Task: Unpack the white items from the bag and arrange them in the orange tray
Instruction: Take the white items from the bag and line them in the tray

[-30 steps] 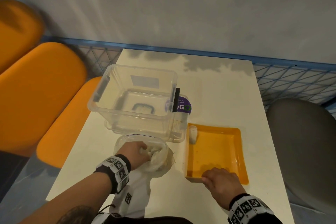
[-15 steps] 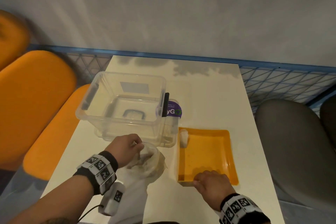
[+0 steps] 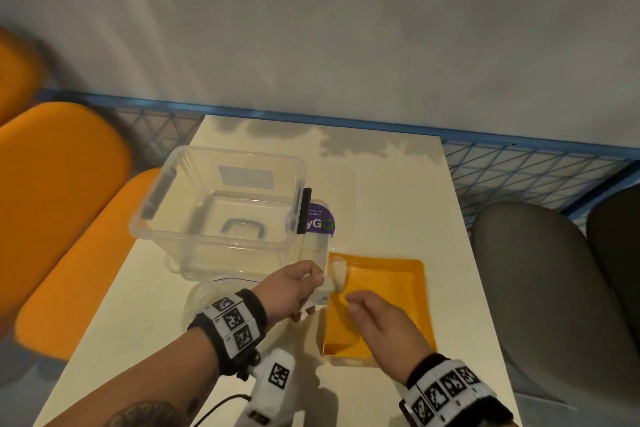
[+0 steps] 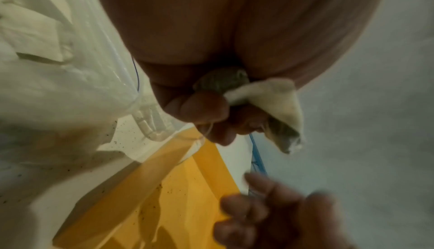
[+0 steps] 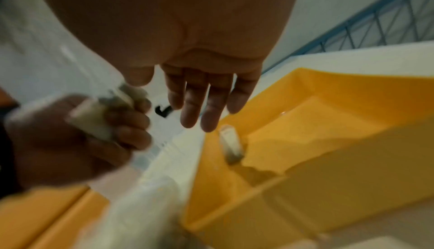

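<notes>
My left hand (image 3: 313, 282) grips a bunch of small white items (image 3: 327, 287) at the left rim of the orange tray (image 3: 391, 288). The left wrist view shows the fingers curled round a white item (image 4: 270, 93) above the tray (image 4: 187, 188). My right hand (image 3: 353, 303) hovers over the tray with relaxed, straight fingers (image 5: 199, 108) and holds nothing. One white item (image 3: 340, 273) stands in the tray's far left corner, also seen as a white item (image 5: 231, 145) in the right wrist view. The clear plastic bag (image 3: 211, 295) lies under my left wrist.
An empty clear plastic box (image 3: 221, 208) stands on its lid behind the bag, a purple label (image 3: 320, 222) at its right. Orange seats (image 3: 62, 201) lie to the left of the white table (image 3: 381, 184), grey chairs (image 3: 540, 281) to the right, and a blue mesh rail (image 3: 519, 170) behind.
My left hand came out of the bag holding white items and moved right to the tray's left rim. My right hand let go of the tray's near edge and rose over it.
</notes>
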The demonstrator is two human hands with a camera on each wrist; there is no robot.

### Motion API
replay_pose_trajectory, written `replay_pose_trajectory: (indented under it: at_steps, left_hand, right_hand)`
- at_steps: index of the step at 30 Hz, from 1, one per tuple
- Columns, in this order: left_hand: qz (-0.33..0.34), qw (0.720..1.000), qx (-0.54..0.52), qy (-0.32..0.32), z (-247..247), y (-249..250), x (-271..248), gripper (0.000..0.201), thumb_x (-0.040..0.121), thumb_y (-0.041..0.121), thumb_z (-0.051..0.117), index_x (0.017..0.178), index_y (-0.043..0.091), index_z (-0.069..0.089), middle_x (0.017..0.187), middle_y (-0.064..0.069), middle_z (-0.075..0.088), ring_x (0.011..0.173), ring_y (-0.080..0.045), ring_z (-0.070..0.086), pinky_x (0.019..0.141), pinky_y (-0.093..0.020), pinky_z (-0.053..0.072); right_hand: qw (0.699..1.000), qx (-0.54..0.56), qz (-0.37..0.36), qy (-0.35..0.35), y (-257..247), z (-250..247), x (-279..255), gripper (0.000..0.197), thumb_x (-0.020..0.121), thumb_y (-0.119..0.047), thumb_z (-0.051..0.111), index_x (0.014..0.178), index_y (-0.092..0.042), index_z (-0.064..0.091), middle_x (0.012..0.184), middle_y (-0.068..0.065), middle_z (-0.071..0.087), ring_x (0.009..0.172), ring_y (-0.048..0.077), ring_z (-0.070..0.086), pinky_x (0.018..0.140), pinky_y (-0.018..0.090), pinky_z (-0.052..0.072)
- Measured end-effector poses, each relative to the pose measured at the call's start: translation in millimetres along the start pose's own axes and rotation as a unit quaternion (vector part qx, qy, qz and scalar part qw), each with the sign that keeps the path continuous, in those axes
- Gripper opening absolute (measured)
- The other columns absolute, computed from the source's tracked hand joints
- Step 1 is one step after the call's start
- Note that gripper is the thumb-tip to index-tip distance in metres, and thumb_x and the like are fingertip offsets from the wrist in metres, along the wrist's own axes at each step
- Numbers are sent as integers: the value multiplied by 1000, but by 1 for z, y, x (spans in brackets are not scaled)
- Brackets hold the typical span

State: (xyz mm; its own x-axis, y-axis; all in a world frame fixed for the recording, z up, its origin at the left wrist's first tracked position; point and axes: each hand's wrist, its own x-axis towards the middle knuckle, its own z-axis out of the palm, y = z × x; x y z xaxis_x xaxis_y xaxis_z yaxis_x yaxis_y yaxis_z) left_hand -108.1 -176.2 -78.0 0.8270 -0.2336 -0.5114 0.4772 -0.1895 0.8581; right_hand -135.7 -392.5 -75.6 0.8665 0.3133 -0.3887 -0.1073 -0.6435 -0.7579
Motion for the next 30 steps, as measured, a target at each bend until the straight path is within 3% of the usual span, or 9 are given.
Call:
replay_pose_trajectory:
  at_steps: [1,3,5,9,17,23,25,27,30]
  left_hand:
    - [5,1000,14,-4,5,2,2,22,92,39,55,72,33,58,72,-6,54,68,-22,51,51,-25,44]
    - [11,999,30,-11,15,7,4,24,97,35,54,73,31,58,70,2,61,64,-17,57,59,-29,48]
    - [7,1000,-17,-19,22,11,5,21,99,35,55,82,22,59,72,-6,64,62,-22,59,58,-31,49]
    - [2,996,-85,-8,22,14,4,28,95,43,61,93,15,58,65,-6,62,53,-18,55,47,-25,45]
    - [0,993,-107,41,12,9,7,17,84,28,78,96,19,69,66,-4,61,48,-15,50,46,-23,41]
    - [49,992,-83,82,15,14,12,13,75,36,80,74,26,72,60,-4,57,45,-16,41,43,-23,32]
    - [56,995,-35,72,14,13,12,10,82,33,79,77,26,74,57,1,57,44,-13,43,43,-22,34]
    - [55,996,39,59,13,11,13,9,83,33,78,80,25,75,53,9,57,43,-6,46,45,-21,38]
    - [53,988,139,46,11,5,17,13,81,38,78,79,26,74,52,11,56,44,-3,49,53,-23,43]
  right_hand:
    - [997,75,7,14,-10,-1,2,34,95,-56,44,119,-36,57,105,-12,70,93,3,65,90,33,53]
    - [985,168,31,21,-29,-3,9,22,96,-42,56,115,-31,57,87,-3,72,69,6,67,68,29,56]
    - [973,224,50,9,-37,-4,16,23,94,-28,65,114,-21,57,79,1,69,57,9,65,54,24,49]
    - [945,317,82,20,-40,-7,23,20,89,-9,69,105,-8,56,77,7,70,59,17,66,51,25,50]
    - [886,444,109,75,-32,-11,28,24,85,-11,74,101,-10,55,91,17,73,75,25,70,60,31,51]
    - [922,371,99,46,-26,-2,31,23,86,-21,75,98,-13,56,96,9,77,83,23,70,67,33,51]
    - [952,291,71,68,-20,-3,30,23,85,-26,76,99,-18,59,100,2,74,84,17,67,68,28,49]
    - [976,197,18,86,-14,-5,29,28,85,-27,75,109,-30,61,107,-11,69,94,2,64,76,19,49]
    - [992,105,-35,54,-9,-6,26,29,88,-25,71,111,-39,63,98,-11,68,85,-2,62,72,14,49]
